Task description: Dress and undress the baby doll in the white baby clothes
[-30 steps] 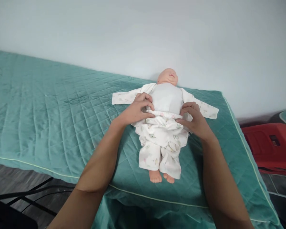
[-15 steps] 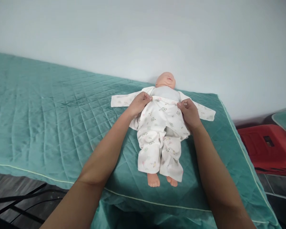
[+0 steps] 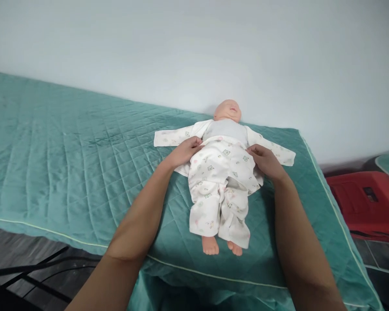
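Note:
A baby doll (image 3: 227,111) lies on its back, its head by the wall and its bare feet toward me. White printed baby pants (image 3: 220,166) cover its legs and reach up over its belly. My left hand (image 3: 186,151) is closed at the left side of the waistband, thumb along the fabric. At the opposite side, the fingers of my right hand (image 3: 266,160) pinch the waistband's edge. A white long-sleeved baby top (image 3: 274,149) lies open around the doll, sleeves spread out, with a plain pale chest showing between its fronts.
The doll rests on a green quilted cover (image 3: 84,164) that hangs over the near edge. A white wall (image 3: 149,52) rises behind. To the right stands a red plastic seat (image 3: 359,203). Dark metal legs (image 3: 29,270) show at lower left.
Both hands have moved slightly apart toward the pants' sides and a little toward me. The waistband sits lower and flatter, showing more of the chest. The view has shifted slightly.

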`<state>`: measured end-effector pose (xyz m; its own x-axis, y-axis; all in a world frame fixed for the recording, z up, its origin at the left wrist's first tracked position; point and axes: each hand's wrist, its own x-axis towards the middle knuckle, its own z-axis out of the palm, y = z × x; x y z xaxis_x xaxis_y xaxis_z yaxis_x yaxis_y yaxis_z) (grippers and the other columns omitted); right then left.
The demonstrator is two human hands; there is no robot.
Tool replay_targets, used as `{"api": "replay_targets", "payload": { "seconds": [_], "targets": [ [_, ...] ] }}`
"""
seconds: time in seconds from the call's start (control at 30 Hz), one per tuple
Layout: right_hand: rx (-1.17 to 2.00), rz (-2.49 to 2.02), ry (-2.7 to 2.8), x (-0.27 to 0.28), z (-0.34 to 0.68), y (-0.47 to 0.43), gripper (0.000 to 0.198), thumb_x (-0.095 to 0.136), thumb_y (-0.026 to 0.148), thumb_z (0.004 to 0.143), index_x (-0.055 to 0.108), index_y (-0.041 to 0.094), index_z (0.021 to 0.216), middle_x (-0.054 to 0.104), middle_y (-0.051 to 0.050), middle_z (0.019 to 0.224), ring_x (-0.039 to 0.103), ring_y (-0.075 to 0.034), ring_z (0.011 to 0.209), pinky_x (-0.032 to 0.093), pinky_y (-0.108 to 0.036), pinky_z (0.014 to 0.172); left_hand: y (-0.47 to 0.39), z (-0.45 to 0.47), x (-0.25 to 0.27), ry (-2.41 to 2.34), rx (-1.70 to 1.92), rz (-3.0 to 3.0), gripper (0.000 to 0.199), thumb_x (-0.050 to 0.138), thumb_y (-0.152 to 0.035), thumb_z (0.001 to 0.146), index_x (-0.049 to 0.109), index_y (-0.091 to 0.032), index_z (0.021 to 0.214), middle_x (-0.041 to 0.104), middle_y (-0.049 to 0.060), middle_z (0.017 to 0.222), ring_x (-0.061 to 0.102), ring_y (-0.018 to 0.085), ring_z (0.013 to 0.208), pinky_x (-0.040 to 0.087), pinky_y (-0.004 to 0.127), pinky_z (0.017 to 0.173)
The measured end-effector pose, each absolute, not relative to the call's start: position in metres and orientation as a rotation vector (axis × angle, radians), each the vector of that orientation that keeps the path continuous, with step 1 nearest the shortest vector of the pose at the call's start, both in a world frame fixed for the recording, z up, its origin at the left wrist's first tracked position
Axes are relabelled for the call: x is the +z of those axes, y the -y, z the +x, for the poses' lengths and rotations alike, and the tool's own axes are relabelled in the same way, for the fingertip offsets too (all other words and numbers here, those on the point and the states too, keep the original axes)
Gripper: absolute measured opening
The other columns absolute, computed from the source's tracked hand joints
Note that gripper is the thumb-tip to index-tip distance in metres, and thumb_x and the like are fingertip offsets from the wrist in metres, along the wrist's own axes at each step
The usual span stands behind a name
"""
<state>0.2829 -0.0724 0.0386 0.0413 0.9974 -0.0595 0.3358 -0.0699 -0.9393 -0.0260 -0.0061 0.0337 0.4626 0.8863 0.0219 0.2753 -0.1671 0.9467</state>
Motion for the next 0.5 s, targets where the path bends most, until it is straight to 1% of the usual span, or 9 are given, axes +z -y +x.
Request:
{"api": "replay_targets", "payload": {
  "seconds": [0.13,0.2,0.33,0.4,0.5],
  "targets": [
    [1.157,-1.503,1.574,0.044,0.290,0.079,0.026,0.072,0.044,0.081,0.061,0.023,0.091,0.065,0.002,0.077,0.056,-0.012,0.064,0.042,-0.024,0.056,0.009,-0.028,0.031,-1.003,0.709,1.788,0.017,0.058,-0.036,0.087,0.056,-0.020,0.090,0.059,-0.001,0.082,0.050,0.014,0.074,0.037,0.026,0.066],
    [1.123,-1.531,1.627,0.046,0.291,0.079,0.020,0.069,0.038,0.081,0.060,0.023,0.092,0.065,0.002,0.078,0.057,-0.013,0.067,0.044,-0.026,0.060,0.008,-0.025,0.029,-1.105,0.764,1.837,0.011,0.056,-0.032,0.088,0.055,-0.020,0.090,0.060,-0.001,0.081,0.052,0.016,0.075,0.037,0.028,0.069],
    [0.768,-1.697,1.694,0.041,0.286,0.074,0.012,0.063,0.030,0.079,0.060,0.023,0.088,0.063,0.001,0.078,0.056,-0.016,0.071,0.044,-0.031,0.068,0.004,-0.013,0.024,-1.336,0.941,1.831,0.004,0.055,-0.025,0.089,0.054,-0.022,0.088,0.061,0.000,0.080,0.055,0.018,0.078,0.038,0.030,0.074],
    [0.604,-1.776,1.651,0.038,0.282,0.072,0.010,0.062,0.031,0.079,0.059,0.023,0.085,0.063,0.000,0.076,0.056,-0.018,0.073,0.045,-0.033,0.070,0.002,-0.008,0.021,-1.396,0.981,1.790,0.003,0.055,-0.024,0.089,0.053,-0.022,0.087,0.061,0.000,0.081,0.056,0.019,0.080,0.039,0.031,0.075],
    [0.488,-1.844,1.615,0.035,0.277,0.070,0.011,0.061,0.034,0.082,0.058,0.024,0.082,0.065,-0.001,0.075,0.057,-0.019,0.073,0.043,-0.033,0.069,0.000,-0.005,0.017,-1.417,0.978,1.776,0.004,0.054,-0.025,0.089,0.054,-0.023,0.086,0.064,0.001,0.083,0.057,0.020,0.082,0.041,0.031,0.078]
  ]
}}
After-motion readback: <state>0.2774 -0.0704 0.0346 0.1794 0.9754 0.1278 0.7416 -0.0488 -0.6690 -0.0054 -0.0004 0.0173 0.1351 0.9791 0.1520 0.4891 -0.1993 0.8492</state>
